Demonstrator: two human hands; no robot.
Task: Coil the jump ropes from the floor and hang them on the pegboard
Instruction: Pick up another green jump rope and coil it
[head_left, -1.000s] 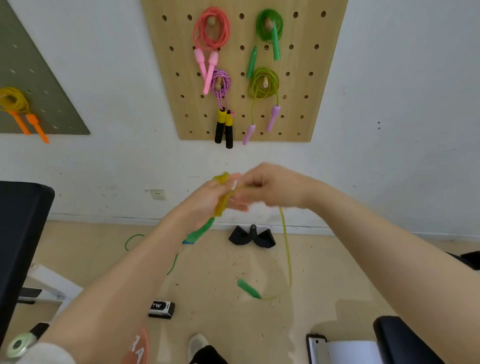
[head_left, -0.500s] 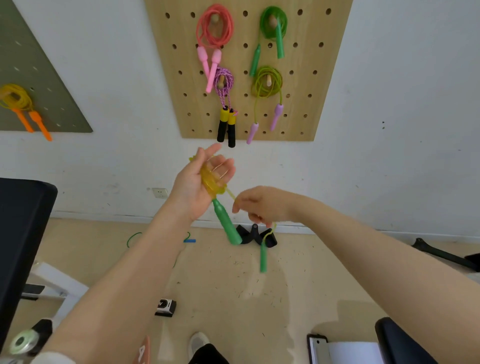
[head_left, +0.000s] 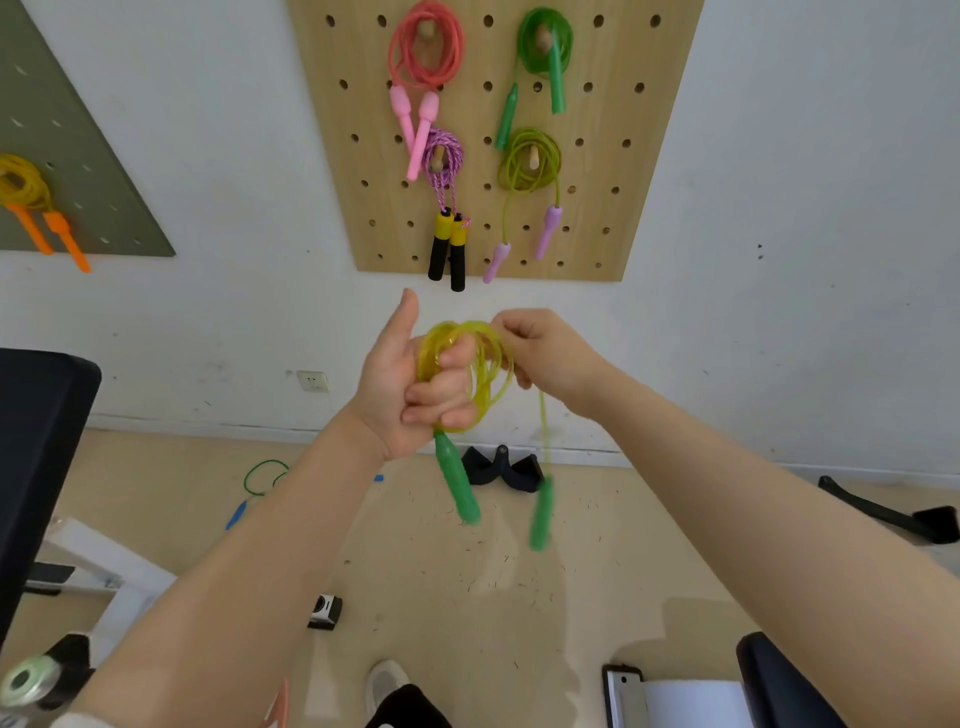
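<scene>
**Coil gathered in the left hand, ready for the peg**

The left hand (head_left: 410, 384) curls its fingers round the yellow rope (head_left: 462, 364), its grip keeping the loops from springing apart. The right hand (head_left: 545, 353) pinches the last strand, probably to lay it on the coil. Both green handles (head_left: 457, 488) dangle free below. The pegboard (head_left: 493, 135) on the wall beyond holds four ropes; another rope (head_left: 260, 478) lies on the floor.

Both hands raised in front of the chest

The left hand (head_left: 410, 384) is curling its fingers, thumb sticking up; the right hand (head_left: 545, 348) is pinching beside it.
</scene>
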